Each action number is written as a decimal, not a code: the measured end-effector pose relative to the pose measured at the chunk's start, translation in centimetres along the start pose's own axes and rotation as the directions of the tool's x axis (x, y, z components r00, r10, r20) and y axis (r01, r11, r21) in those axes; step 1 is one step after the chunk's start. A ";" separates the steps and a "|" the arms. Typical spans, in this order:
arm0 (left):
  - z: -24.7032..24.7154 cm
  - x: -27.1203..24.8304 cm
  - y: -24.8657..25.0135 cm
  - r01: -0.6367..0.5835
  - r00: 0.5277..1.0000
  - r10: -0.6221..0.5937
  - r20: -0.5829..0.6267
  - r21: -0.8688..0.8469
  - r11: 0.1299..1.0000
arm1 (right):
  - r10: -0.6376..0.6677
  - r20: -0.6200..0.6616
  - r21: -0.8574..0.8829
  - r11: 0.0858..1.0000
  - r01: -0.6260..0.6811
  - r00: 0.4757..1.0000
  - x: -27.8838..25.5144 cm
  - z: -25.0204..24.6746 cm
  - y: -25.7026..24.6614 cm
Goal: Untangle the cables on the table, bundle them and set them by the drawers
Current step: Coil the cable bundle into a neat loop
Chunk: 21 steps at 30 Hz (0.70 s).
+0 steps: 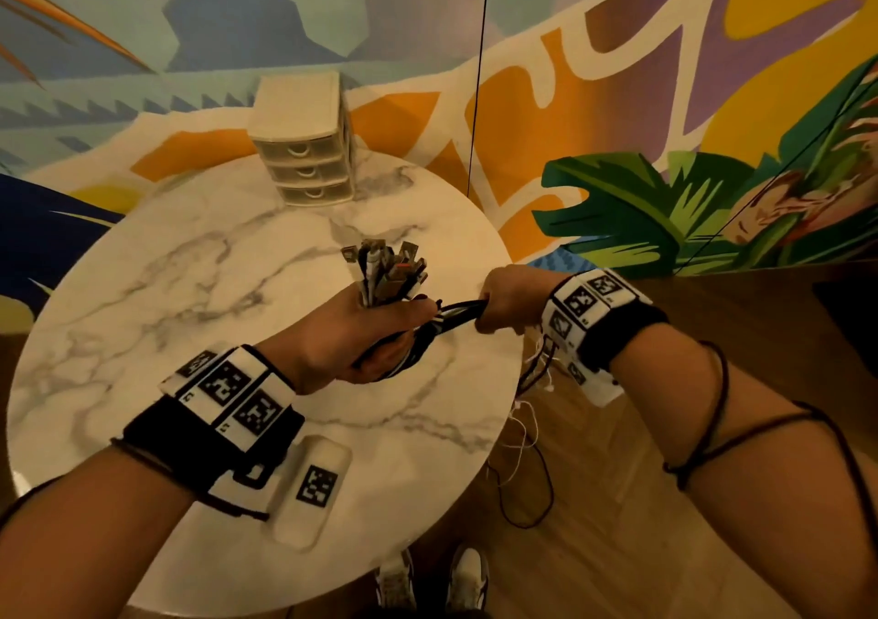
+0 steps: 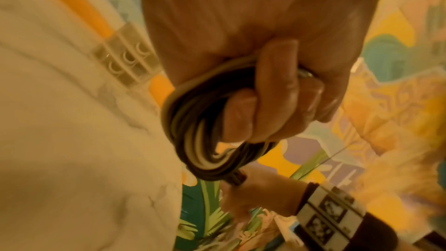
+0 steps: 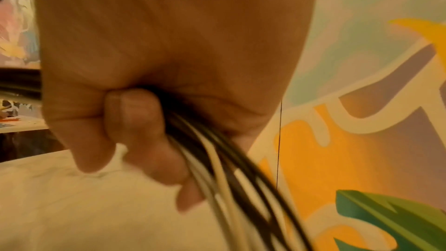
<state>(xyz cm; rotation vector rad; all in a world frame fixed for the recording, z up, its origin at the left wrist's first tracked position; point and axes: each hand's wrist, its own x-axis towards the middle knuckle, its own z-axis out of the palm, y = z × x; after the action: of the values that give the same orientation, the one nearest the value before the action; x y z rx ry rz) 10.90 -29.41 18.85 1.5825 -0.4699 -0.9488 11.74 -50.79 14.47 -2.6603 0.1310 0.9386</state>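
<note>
A bunch of black and white cables (image 1: 458, 315) runs between my two hands above the round marble table (image 1: 190, 286). My left hand (image 1: 361, 333) grips the bunch in a fist, and the plug ends (image 1: 387, 267) stick up out of it. In the left wrist view the cables (image 2: 193, 136) loop round my curled fingers (image 2: 253, 102). My right hand (image 1: 508, 302) grips the same strands just past the table's right edge; in the right wrist view the cables (image 3: 229, 159) fan downward from its fist. The loose tails (image 1: 527, 433) hang toward the floor. The small white drawers (image 1: 304, 143) stand at the table's far edge.
A white rectangular tag block with a black marker (image 1: 313, 485) lies on the near part of the table. A painted mural wall (image 1: 665, 96) stands behind, with a thin black cord (image 1: 477, 96) hanging down it. Wooden floor (image 1: 617, 523) and my shoes (image 1: 427, 580) show to the right and below.
</note>
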 end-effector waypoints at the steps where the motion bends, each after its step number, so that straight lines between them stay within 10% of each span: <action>1: -0.2 -0.3 -0.1 0.005 1.000 -0.005 -0.007 0.021 1.000 | 0.014 0.015 0.009 1.000 -0.015 1.000 0.2 0.0 0.2; 11: 0.1 0.8 -1.6 -0.038 0.978 -0.048 -0.202 -0.404 0.914 | -0.070 0.541 0.473 0.849 -0.235 0.838 0.8 11.0 2.5; 17: 2.0 3.7 -2.6 -0.223 0.823 -0.133 -0.552 -0.530 0.818 | -0.104 -0.019 0.288 0.952 0.105 0.994 0.8 12.9 2.5; 21: 3.1 5.3 -1.6 -0.371 0.699 -0.100 -0.708 -0.478 0.796 | -0.019 -0.580 0.506 0.775 0.379 0.815 -2.7 14.7 -0.1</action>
<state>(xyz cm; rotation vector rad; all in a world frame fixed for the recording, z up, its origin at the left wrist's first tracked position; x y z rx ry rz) 11.28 -34.89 15.72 1.1633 0.2525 -0.2386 0.90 -46.02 5.40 -2.1751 0.2142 -0.0025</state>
